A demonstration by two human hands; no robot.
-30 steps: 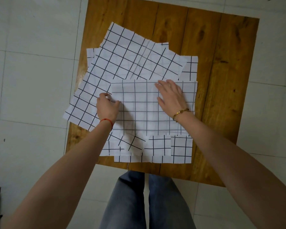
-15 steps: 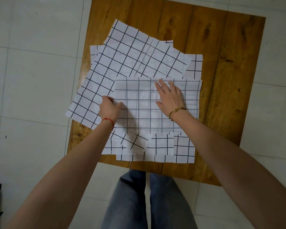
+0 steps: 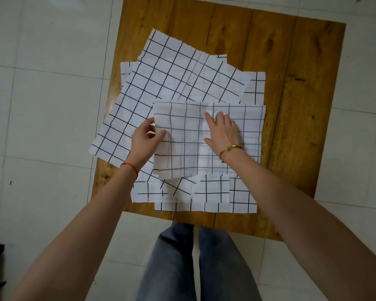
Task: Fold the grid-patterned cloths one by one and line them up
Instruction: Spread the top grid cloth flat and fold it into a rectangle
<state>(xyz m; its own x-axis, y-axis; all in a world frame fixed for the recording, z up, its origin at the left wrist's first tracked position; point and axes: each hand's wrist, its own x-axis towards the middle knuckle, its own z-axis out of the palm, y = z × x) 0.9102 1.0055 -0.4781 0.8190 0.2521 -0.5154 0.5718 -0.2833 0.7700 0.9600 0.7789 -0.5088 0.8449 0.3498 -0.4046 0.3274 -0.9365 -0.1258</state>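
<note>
Folding is under way on the top cloth (image 3: 208,140), which lies doubled over with its fainter grid side up, roughly at the middle of the pile on the wooden desk (image 3: 291,105). The left hand (image 3: 147,139) pinches its left edge between thumb and fingers, the edge slightly lifted. The right hand (image 3: 223,132) lies flat on the cloth with fingers spread, pressing it down. This piece looks half done: one fold is made, and a second fold from the left seems to be the step in hand.

Beneath it the unfolded cloths (image 3: 172,79) fan out at odd angles, one hanging past the desk's left edge, others showing along the near edge (image 3: 215,194). No finished, folded cloth stands in a row anywhere in view, so nearly the whole task appears to remain.

How many cloths make up the pile cannot be counted, since they overlap and share one pattern. The near edge of the top cloth is partly covered by the right forearm, and it is hard to tell whether its layers line up there.
</note>
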